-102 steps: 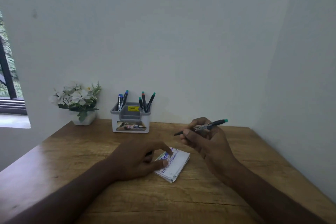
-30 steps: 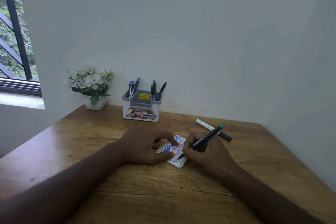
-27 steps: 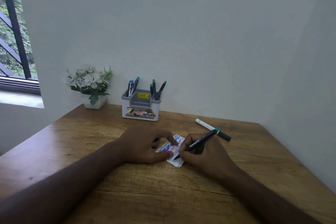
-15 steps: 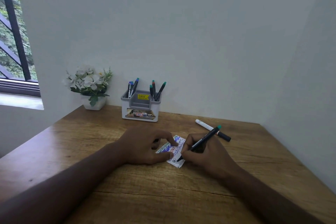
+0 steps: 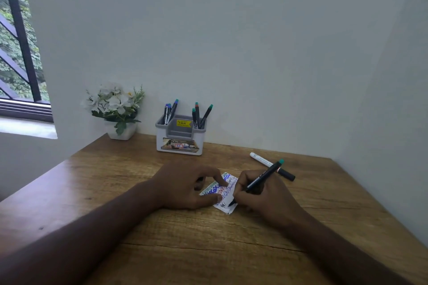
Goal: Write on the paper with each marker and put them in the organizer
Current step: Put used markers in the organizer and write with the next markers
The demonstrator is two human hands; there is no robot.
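Note:
A small folded white paper covered in coloured scribbles lies mid-table. My left hand presses on its left side, and a small dark object peeks from under the fingers. My right hand grips a black marker with a green end, its tip touching the paper's lower part. A white marker with a black cap lies on the table just behind my right hand. The grey-and-white organizer stands at the back against the wall, with several markers upright in its two side pockets.
A white pot of white flowers sits left of the organizer. The wooden table meets walls at the back and right. A window with dark bars is at the far left.
My right hand came down from above the table and brought the marker tip onto the paper. Over the last second the tip shifted slightly along the paper's lower part. The left hand stayed put.

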